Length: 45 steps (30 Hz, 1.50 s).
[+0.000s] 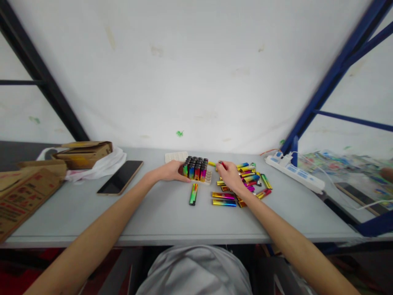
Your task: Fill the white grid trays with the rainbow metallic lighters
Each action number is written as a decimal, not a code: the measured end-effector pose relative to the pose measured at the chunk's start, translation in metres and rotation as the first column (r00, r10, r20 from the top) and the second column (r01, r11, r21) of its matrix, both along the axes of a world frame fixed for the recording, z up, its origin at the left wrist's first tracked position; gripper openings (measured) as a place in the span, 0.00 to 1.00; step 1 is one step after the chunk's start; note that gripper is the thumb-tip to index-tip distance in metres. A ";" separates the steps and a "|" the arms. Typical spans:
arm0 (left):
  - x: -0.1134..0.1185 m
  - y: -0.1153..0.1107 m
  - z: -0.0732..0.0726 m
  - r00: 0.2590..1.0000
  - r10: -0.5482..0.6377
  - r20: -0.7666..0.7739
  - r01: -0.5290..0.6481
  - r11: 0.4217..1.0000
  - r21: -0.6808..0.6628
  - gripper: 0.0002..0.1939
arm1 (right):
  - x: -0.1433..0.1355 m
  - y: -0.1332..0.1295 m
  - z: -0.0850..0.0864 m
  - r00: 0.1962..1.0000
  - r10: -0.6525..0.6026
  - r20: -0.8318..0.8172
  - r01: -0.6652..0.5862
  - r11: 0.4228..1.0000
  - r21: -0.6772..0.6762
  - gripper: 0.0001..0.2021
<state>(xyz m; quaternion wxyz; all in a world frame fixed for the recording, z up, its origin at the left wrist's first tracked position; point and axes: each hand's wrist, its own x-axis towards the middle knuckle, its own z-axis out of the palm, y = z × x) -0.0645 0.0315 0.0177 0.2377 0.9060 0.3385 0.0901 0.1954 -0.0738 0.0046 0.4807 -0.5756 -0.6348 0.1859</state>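
Several shiny lighters (196, 170) with black tops stand upright in rows in a white tray (208, 178), whose right end shows bare holes. My left hand (173, 171) is closed around the left side of this block of lighters. Just right of the tray, my right hand (230, 176) pinches a lighter (222, 165) with a red part showing at the fingertips. Around and under that hand lies a loose pile of multicoloured lighters (250, 178). A green and orange lighter (193, 194) lies alone in front of the tray.
Behind the tray lies another white tray (172, 157). A phone (121, 178), cardboard boxes (82, 155) and a white plastic bag (118, 159) are on the left. A power strip (294, 172) with cables lies at the right, beside a blue metal frame (325, 84).
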 end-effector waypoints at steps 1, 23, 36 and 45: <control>0.000 0.000 0.000 1.000 0.000 0.001 0.000 1.000 -0.002 0.32 | 0.000 0.000 0.000 1.000 0.013 0.005 -0.013 1.000 0.002 0.18; 0.000 -0.003 -0.001 0.999 -0.012 0.035 0.012 1.000 0.016 0.35 | 0.012 0.008 0.003 0.889 0.041 0.456 -0.068 0.997 0.043 0.16; 0.001 -0.006 0.002 1.000 0.008 0.000 -0.008 0.999 0.035 0.34 | 0.014 0.016 -0.003 0.747 0.152 0.648 -0.148 0.987 -0.061 0.06; 0.000 -0.002 -0.003 1.000 -0.021 0.012 0.020 0.999 0.033 0.34 | -0.008 -0.031 0.026 0.800 0.118 0.588 -0.348 0.890 0.295 0.07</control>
